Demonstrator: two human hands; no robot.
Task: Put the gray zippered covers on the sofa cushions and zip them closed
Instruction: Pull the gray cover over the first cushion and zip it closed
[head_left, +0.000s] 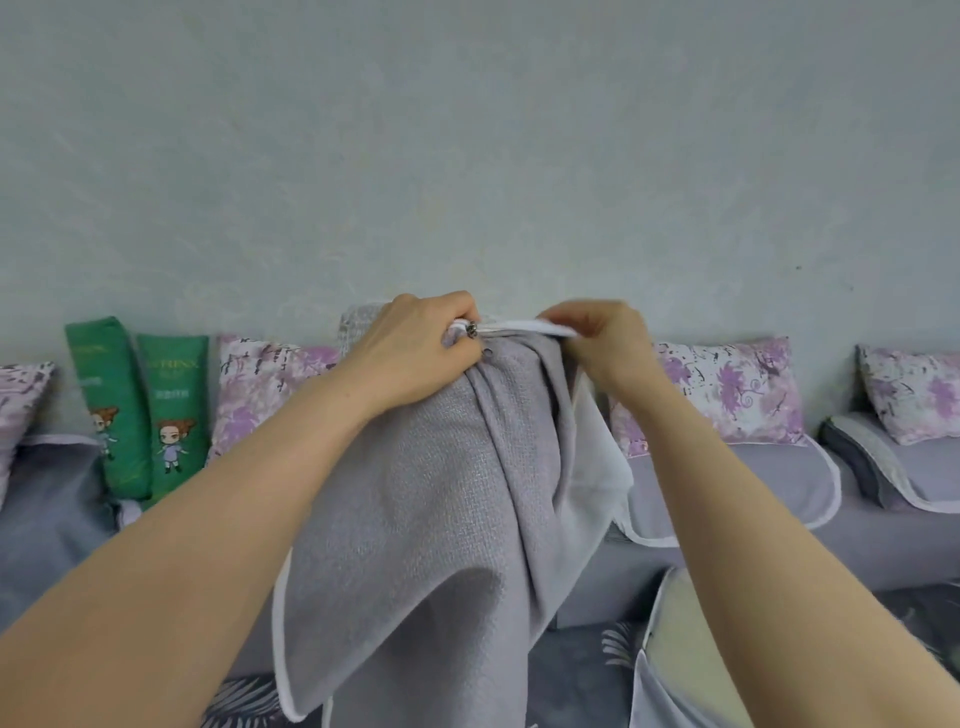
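From the head camera, the gray woven zippered cover (441, 499) hangs limp in the air in front of the gray upholstered sofa (737, 545), held up by its top edge. The left hand (415, 353) has its fingers (462, 317) clamped on a bunched corner of the cloth, right at the small dark metal zipper pull (471, 330); the right hand (602, 338) pinches the white edge tape (524, 326) just beside it, fingers together on the cloth. The likely trouble from here, as I judge it: loose fabric gathered so near the slider could be drawn into the teeth and jam it, and a tug with the two sides out of line could skew or strain the zipper. The hanging weight could also slip from a light pinch. The cover is a coarse basket weave with a paler smooth lining and thin white piping along its curved hem; it folds softly and holds no shape. A pale cream foam cushion (675, 639) in a partly fitted gray cover lies low at the right. Behind, purple floral cotton pillows (727, 395) and two green printed cartoon packs (140, 405) lean against the wall.
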